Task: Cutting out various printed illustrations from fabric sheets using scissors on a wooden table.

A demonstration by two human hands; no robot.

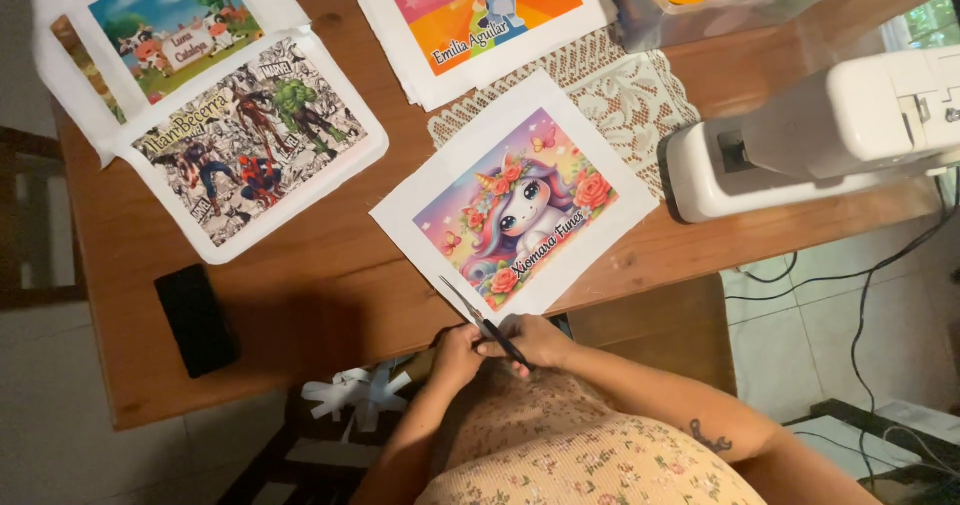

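- The scissors [478, 316] lay slanted at the near edge of the wooden table [320, 275]. The long way of them ran from the hands up and to the left, and the thin blades pointed at the unicorn picture [515, 208].
- The blade tips sat just at the white border of that picture.
- The right hand [535, 341] was curled tight around the dark handles.
- The left hand [457, 353] was bunched up right beside it, touching the handle end. Whether it gripped anything could not be told.
- Both arms bent in from the person's body, and the hands met in the middle.
- A black phone [195, 320] lay well to the left.
- A superhero picture [250, 145] lay farther back.
- A white sewing machine [830, 130] stood at the right.
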